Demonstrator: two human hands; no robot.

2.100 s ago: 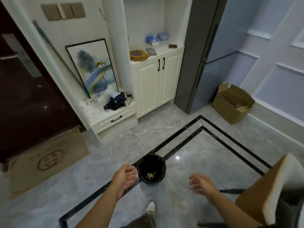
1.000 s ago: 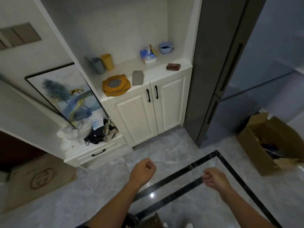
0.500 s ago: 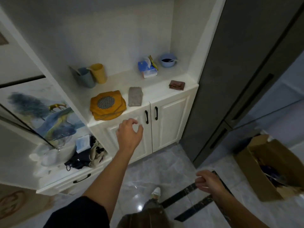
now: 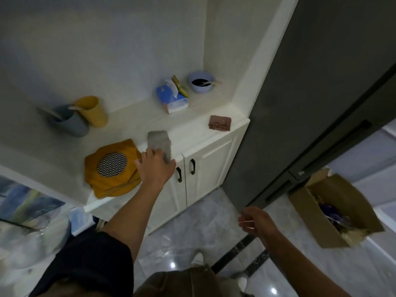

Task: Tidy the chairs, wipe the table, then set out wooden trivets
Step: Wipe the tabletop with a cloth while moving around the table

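Observation:
A folded grey cloth (image 4: 159, 142) lies on the white cabinet top (image 4: 192, 129). My left hand (image 4: 156, 168) reaches over the counter edge, and its fingers close on the near end of the cloth. Just left of the hand sits a stack of orange-brown wooden trivets (image 4: 107, 183) with a round metal mesh centre. My right hand (image 4: 256, 221) hangs over the floor at the lower right, loosely curled; nothing clear shows in it.
On the counter stand a grey cup (image 4: 70, 123), a yellow cup (image 4: 92, 111), a blue tissue pack (image 4: 172, 97), a blue bowl (image 4: 201, 82) and a brown wallet (image 4: 220, 123). A dark fridge (image 4: 300, 103) rises on the right. An open cardboard box (image 4: 334, 211) sits on the floor.
I have walked from the bin to the cabinet. My left hand rose from the cabinet door up to the counter and onto the grey cloth. My right hand stayed low.

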